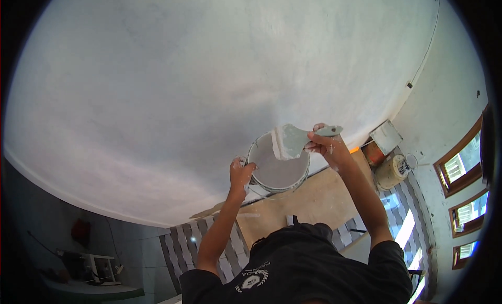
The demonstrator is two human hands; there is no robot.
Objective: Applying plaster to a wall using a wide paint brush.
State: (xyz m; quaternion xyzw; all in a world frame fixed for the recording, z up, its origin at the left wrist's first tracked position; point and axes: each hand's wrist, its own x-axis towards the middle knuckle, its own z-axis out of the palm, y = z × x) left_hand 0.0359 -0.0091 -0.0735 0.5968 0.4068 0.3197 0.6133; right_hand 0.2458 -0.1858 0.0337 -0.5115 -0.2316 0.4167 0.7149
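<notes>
My left hand (241, 173) grips the left rim of a round paint bucket (277, 189), its thumb over the edge. Whitish paint (282, 171) lies inside the bucket. In my right hand (327, 146) is a wide, pale green paintbrush (294, 138), held by its handle. The brush is over the bucket's upper right part, its bristles coated white and pointing left. From this angle I cannot tell whether the bristles touch the paint. White smears mark both hands.
A large whitish wall (183, 84) rises in front. Below the bucket lies a tan board (314, 199) over a patterned floor covering (196, 244). At right stand a cream bucket (388, 174) and a white-topped box (386, 136), near wood-framed windows (463, 162).
</notes>
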